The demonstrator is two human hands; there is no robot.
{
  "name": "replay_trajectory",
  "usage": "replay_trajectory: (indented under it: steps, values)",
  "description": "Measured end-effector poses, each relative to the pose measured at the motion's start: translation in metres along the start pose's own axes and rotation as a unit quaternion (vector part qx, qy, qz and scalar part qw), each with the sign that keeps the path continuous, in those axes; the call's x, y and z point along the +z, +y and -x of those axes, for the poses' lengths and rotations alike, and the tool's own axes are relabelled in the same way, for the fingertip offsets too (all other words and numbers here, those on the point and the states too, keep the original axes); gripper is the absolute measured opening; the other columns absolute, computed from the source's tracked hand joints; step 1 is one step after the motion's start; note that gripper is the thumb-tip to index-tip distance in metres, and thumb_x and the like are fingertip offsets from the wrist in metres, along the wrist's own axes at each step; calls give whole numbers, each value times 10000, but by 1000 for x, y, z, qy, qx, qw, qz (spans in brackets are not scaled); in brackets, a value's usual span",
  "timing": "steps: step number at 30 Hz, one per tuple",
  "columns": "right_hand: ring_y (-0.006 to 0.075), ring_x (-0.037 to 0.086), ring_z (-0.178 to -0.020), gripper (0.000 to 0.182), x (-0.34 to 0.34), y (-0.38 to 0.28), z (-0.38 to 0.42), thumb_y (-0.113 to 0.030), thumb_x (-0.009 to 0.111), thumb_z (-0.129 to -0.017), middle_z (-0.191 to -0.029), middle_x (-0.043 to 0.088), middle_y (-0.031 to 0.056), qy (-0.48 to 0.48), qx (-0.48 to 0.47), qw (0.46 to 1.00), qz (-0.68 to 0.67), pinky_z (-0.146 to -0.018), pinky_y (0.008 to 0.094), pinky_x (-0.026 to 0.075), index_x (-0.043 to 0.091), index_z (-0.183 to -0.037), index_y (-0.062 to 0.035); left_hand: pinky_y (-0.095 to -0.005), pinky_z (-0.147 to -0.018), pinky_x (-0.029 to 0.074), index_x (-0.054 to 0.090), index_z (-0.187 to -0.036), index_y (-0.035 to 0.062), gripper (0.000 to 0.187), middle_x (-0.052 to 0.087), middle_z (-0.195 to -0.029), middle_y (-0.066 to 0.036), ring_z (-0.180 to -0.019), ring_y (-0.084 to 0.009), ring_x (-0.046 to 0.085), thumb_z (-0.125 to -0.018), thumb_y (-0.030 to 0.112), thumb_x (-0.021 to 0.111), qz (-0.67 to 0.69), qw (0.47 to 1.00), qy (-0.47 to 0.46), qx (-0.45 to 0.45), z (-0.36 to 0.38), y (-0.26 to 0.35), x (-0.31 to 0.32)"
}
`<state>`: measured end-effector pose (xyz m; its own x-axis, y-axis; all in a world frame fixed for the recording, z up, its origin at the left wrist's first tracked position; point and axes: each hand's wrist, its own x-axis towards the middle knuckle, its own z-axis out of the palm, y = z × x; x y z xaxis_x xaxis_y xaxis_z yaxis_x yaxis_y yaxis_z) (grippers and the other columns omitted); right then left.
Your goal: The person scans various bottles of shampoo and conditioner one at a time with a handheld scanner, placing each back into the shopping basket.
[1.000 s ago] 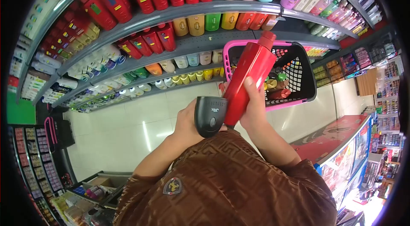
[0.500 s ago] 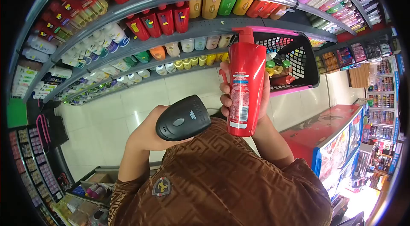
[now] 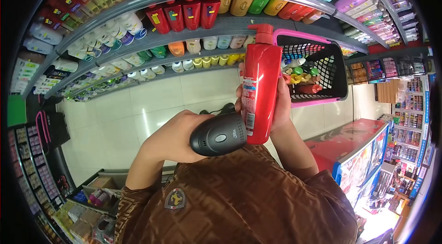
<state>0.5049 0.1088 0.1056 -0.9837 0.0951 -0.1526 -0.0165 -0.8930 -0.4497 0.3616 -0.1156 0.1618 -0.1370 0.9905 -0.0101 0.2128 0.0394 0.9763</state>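
My left hand is wrapped round a black handheld barcode scanner, whose front end is right at the lower part of a red pump bottle. My right hand grips that bottle from behind and holds it upright, slightly tilted. The bottle's printed label and white barcode patch are turned toward the scanner. Most of my right fingers are hidden behind the bottle.
Curved shelves full of bottles run across the far side. Behind the red bottle, a black shopping basket with a pink rim holds several bottles. A red-topped freezer stands at right, a box of goods at lower left.
My left hand has moved the scanner right, up to the bottle. The bottle has turned in my right hand, so its label now faces left toward the scanner. The view has shifted slightly.
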Motion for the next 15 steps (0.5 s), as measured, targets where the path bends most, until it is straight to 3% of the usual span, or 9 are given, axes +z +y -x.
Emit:
replay_trajectory:
  steps: [6,7,9,10,13,14,15]
  values:
    - [327,711,-961,854,0,-5,-17,-646,486,-990,-1241,633,184,5,-8,1000,-11,-727,430,626,346,-1517,11,-392,-755,550,678,-1148,-5,491,727,-908,-185,-818,-362,716,-704,152,818,25,999,21,-25,-5,-7,-4]
    - [400,705,-945,772,-11,-8,-18,-697,471,-962,-1163,650,225,18,6,999,-33,-745,541,603,456,-1418,-75,-392,-755,550,678,-1148,-5,491,727,-908,-185,-818,-362,716,-704,152,818,19,999,27,-26,-8,-9,-3]
    - [398,705,-946,766,-11,-16,-23,-692,481,-961,-1160,652,221,21,6,999,-25,-746,538,603,463,-1413,-75,-351,-801,546,672,-1146,-19,425,745,-945,-154,-846,-254,725,-777,130,819,61,995,70,-26,-15,-10,-1]
    - [397,705,-946,760,-12,-20,-25,-688,491,-960,-1157,653,218,32,8,999,-17,-747,535,604,470,-1408,-75,-351,-801,546,672,-1146,-19,425,745,-945,-154,-846,-254,725,-777,130,819,59,995,76,-29,-22,-9,0]
    - [373,700,-981,719,-20,-33,-36,-639,541,-957,-1155,657,204,69,1,994,83,-794,507,600,487,-1395,-70,-304,-836,533,674,-1135,-17,385,743,-1017,-80,-902,-117,653,-831,131,858,112,976,175,-72,-42,-13,7]
    - [358,694,-1006,695,-21,-36,-41,-610,561,-957,-1152,656,196,90,-3,990,112,-812,499,598,489,-1393,-74,-304,-836,533,674,-1135,-17,385,743,-1017,-80,-902,-117,653,-831,131,858,108,974,186,-75,-48,-24,12]
    - [358,694,-1006,695,-21,-41,-47,-610,561,-957,-1152,656,196,82,3,990,111,-812,499,598,489,-1393,-74,-304,-827,535,680,-1126,-8,391,739,-1002,-74,-897,-118,653,-820,140,872,177,946,256,-87,-56,-36,17]
